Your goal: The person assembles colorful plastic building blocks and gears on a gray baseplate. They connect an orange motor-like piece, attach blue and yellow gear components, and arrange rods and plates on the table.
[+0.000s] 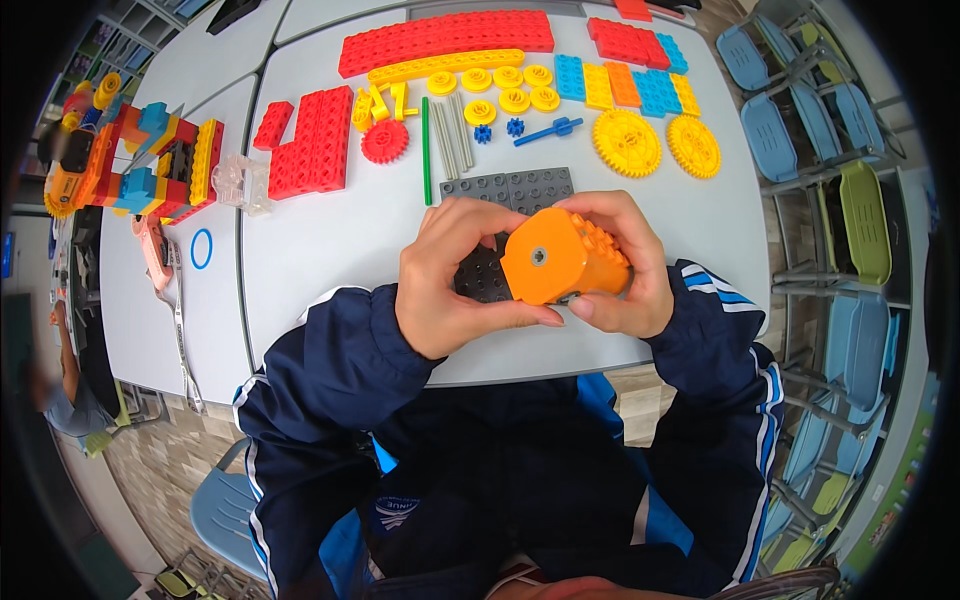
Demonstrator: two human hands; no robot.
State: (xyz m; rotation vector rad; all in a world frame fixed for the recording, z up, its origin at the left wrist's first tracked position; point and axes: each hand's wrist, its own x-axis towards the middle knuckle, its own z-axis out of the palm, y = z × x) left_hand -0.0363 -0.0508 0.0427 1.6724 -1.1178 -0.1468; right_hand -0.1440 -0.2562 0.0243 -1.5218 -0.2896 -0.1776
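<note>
Near table edge (520,373): orange block (552,262); open room leftward.

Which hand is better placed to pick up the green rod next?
Probably the left hand: the green rod lies just beyond it, while the right hand is farther off. Both hold the orange block, so the right would then hold it alone.

My L hand (432,275) & R hand (648,275) grip nr frame ctr, fingers (475,215) curled, thumbs (605,313) almost meeting, forearms (340,335) angled inward.
</note>
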